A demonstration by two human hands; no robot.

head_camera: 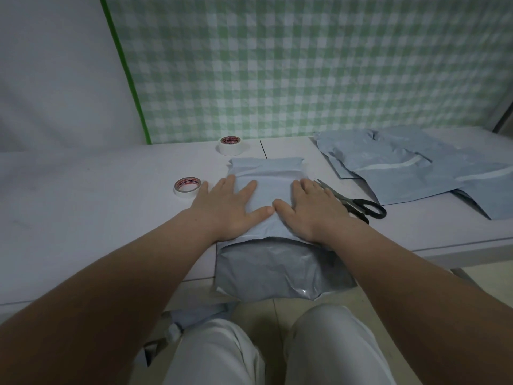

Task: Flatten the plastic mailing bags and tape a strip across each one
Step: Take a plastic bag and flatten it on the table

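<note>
The left hand [230, 207] and right hand [311, 209] lie flat on a pale blue bag [270, 182] by the near edge of the table [97, 204]. The fingers [248, 188] are straight and spread, gripping nothing. The thumbs almost meet at the bag's middle. The bag's near end hangs over the table's near edge. Scissors [358, 204] lie just right of the right hand. A tape roll [187, 187] sits just left of the left hand, and a second roll [231, 145] lies beyond the bag's far end. A pile [416, 168] of bags lies toward the far right corner.
</note>
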